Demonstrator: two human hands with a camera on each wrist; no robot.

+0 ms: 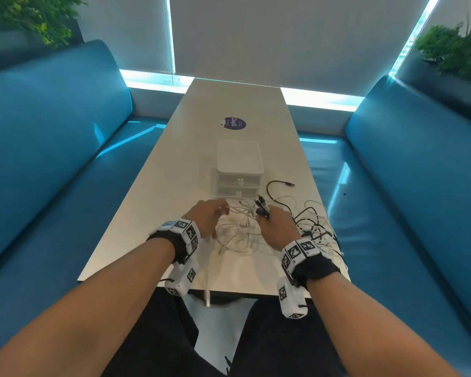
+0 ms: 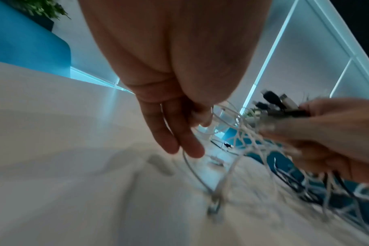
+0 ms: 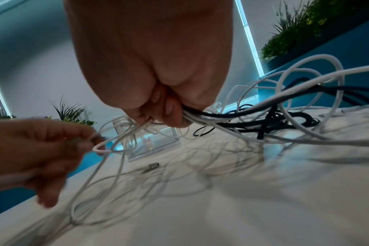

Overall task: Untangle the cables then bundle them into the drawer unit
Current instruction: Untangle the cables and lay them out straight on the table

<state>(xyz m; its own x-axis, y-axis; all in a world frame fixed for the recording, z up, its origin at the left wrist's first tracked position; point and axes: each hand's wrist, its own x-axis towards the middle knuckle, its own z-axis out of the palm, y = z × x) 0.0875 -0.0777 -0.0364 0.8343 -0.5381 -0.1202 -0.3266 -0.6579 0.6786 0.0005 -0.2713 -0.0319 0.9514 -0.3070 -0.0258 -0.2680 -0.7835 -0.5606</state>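
A tangle of white cables point(image 1: 239, 232) and black cables point(image 1: 310, 224) lies on the near part of the white table point(image 1: 136, 227). My right hand point(image 1: 275, 227) grips a bunch of cable ends, their black plugs point(image 1: 261, 205) sticking up from the fist; in the right wrist view the fingers point(image 3: 173, 114) are curled round white and black strands. My left hand point(image 1: 207, 216) pinches one white cable point(image 3: 107, 149) between thumb and fingers point(image 2: 198, 116), the other fingers loose. The clear drawer unit point(image 1: 239, 167) stands just beyond the hands, both drawers shut.
One black cable end point(image 1: 280, 183) lies loose right of the drawer unit. A round purple sticker point(image 1: 234, 123) is farther up the table. Blue benches point(image 1: 52, 159) flank both sides. A white cable end point(image 1: 207, 297) hangs over the near table edge.
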